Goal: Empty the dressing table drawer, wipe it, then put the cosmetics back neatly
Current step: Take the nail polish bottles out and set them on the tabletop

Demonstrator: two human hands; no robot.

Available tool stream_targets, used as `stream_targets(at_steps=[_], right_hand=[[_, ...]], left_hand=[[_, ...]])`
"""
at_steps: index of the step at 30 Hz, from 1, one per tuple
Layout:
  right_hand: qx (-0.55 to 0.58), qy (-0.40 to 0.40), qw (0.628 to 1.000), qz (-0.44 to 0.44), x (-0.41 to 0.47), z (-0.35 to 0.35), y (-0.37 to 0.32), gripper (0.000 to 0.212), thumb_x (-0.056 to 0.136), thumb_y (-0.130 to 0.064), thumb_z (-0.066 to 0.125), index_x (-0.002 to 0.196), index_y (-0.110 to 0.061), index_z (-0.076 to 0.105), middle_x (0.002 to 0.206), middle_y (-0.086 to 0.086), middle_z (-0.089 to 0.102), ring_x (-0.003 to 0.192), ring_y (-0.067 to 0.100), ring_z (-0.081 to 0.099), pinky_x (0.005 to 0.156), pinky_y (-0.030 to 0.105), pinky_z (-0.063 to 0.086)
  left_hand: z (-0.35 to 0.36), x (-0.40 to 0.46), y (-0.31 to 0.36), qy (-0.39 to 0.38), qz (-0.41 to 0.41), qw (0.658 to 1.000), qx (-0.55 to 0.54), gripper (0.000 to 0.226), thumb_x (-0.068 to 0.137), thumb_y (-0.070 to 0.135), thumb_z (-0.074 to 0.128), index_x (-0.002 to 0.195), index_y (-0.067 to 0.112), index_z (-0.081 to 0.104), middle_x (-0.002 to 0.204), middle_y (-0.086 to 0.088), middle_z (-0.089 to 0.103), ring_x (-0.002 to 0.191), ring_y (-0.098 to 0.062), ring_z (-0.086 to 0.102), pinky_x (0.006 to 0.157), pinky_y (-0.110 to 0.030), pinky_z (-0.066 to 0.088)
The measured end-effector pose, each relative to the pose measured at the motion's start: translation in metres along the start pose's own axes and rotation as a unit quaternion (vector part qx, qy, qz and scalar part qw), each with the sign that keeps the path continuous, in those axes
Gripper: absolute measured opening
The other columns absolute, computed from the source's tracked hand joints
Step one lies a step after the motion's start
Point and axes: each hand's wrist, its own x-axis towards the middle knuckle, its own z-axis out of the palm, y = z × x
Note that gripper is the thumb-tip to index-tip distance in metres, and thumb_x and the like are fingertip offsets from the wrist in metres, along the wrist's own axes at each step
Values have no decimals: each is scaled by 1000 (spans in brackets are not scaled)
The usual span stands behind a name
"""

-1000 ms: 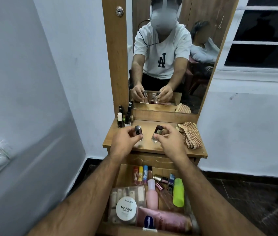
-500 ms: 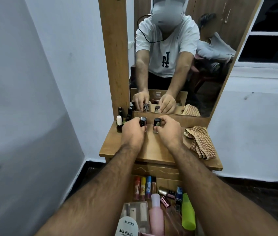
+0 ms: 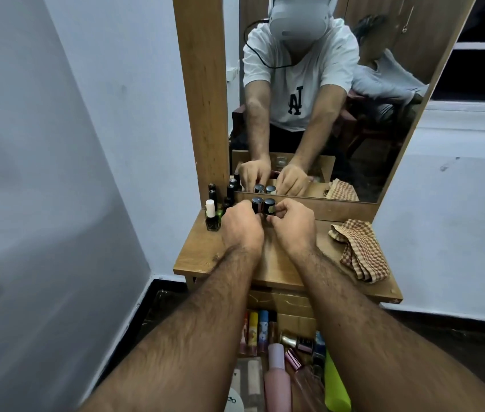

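So, only the head view here. My left hand [image 3: 242, 230] is pinching one dark-capped bottle [image 3: 256, 204] and my right hand [image 3: 293, 226] is pinching a second bottle [image 3: 269, 206]. The two are touching side by side at the back edge of the tabletop [image 3: 205, 254], right under the mirror [image 3: 324, 114]. More bottles [image 3: 213, 217] crowd the back left corner, and the checked cloth [image 3: 360, 252] lies by the right edge. The drawer [image 3: 279, 301] below is open and has plenty in it, like the pink bottle [image 3: 276, 379] and green tube [image 3: 336, 388], so emptying looks far from done. I'd set both down flat, tight against that row, then let go gently so neither tips. That should leave the front free for the bigger stuff.
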Motion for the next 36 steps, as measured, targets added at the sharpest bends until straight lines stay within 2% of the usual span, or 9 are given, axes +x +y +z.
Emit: stream_targets(at_steps=[10, 19, 25, 33, 36], right_hand=[[-8, 6, 999, 30, 4, 1, -3, 10, 84, -21, 75, 93, -20, 70, 96, 2, 73, 93, 20, 64, 68, 22, 37], [-21, -14, 999, 28, 4, 4, -4, 21, 82, -20, 76, 102, -21, 72, 99, 4, 74, 98, 24, 66, 74, 24, 43], [-31, -13, 999, 21, 2, 3, -6, 21, 81, -25, 77, 101, -21, 71, 97, -1, 74, 96, 20, 66, 73, 23, 44], [-36, -9, 999, 8, 0, -2, -2, 22, 81, -21, 78, 101, -19, 71, 98, 0, 73, 97, 18, 66, 78, 24, 47], [-19, 8, 1000, -11, -9, -14, 0, 25, 83, -18, 77, 107, -16, 71, 99, -1, 73, 92, 13, 65, 79, 22, 47]], left_hand=[[2, 6, 4, 0, -15, 1000, -10, 17, 91, 27, 67, 104, 15, 69, 101, -9, 71, 99, -29, 64, 77, -35, 53], [-1, 6, 3, -17, -10, 1000, -3, 17, 92, 22, 66, 106, 13, 70, 103, -10, 70, 101, -29, 64, 77, -34, 49], [0, 2, 0, -10, -5, 1000, -9, 15, 94, 22, 63, 106, 14, 68, 102, -7, 70, 98, -24, 64, 72, -30, 45], [-1, -5, -4, -4, -7, 1000, -22, 21, 95, 22, 63, 113, 13, 66, 109, -7, 69, 103, -23, 63, 81, -32, 49], [-9, -16, -8, 11, -3, 999, -46, 23, 95, 21, 63, 117, 14, 66, 112, -5, 70, 105, -21, 63, 84, -28, 47]])
